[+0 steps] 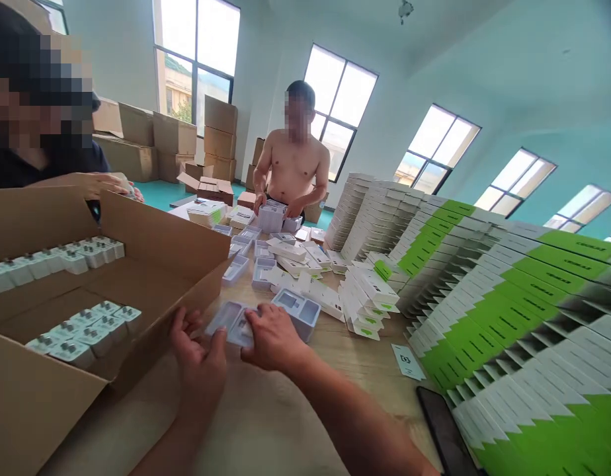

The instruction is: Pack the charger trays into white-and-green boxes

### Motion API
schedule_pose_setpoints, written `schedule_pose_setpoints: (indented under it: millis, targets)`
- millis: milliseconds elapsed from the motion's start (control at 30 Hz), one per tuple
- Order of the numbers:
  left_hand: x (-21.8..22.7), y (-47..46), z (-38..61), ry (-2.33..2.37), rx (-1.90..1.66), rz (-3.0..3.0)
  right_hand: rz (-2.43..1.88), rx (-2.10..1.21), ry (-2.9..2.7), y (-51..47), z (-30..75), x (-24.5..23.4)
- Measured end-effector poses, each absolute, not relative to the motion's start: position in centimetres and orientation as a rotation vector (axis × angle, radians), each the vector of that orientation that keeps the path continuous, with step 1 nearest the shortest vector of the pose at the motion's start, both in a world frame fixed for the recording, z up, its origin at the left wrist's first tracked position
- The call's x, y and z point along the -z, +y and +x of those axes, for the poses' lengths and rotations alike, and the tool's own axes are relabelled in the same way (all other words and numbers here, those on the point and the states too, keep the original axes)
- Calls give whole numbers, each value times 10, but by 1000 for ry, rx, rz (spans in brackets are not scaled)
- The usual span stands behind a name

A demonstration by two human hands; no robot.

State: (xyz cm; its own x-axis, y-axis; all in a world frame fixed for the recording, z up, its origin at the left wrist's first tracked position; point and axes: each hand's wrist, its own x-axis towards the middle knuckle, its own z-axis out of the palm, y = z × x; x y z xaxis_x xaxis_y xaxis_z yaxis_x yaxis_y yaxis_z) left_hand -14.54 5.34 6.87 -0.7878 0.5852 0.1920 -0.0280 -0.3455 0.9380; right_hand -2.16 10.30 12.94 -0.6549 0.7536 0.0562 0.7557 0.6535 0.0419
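In front of me on the table is a shallow, translucent plastic insert tray (225, 316) with moulded compartments. My right hand (276, 337) grips its right part, fingers bent over the rim; whatever lies beneath them is hidden. My left hand (199, 360) is at the tray's left side, palm up, fingers apart and loosely curled, with the thumb near the tray's front edge. A second plastic insert tray (308, 311) lies just beyond my right hand. To the left, a cardboard carton (171, 244) holds rows of small white packed units (87, 334).
Tall stacks of white-and-green boxes (514, 297) line the right side. A phone (447, 430) and a small printed card (407, 362) lie beside them. Loose flat boxes (310, 258) cover the far table. One person (298, 158) handles trays opposite; another person (38, 158) is at the left.
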Motion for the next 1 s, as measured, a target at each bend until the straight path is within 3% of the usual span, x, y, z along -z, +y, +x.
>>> schedule_pose_setpoints:
  millis: [167, 267, 367, 500, 733, 867, 1000]
  targets:
    - [-70, 48, -143, 1622, -2091, 1034, -1311, -260, -2742, 17, 64, -89]
    - [-65, 46, -135, 1593, -2008, 1130, -1379, -280, -2692, -10, 114, -79]
    - [-59, 44, -128, 1567, -1915, 1188, -1405, -157, -2581, 5, 152, -100]
    - [-56, 37, -120, 1560, -1815, 1295, -1887, 184, -1897, 84, 192, -158]
    - [-67, 7, -105, 1477, -1722, 1421, -1997, 135, -1595, 153, 216, -203]
    - [-103, -9, -81, 1216, -1560, 1365, -1796, 169, -1649, 92, 182, -173]
    - [-145, -17, -60, 1072, -1369, 1078, -1409, 159, -1755, -3, 121, -103]
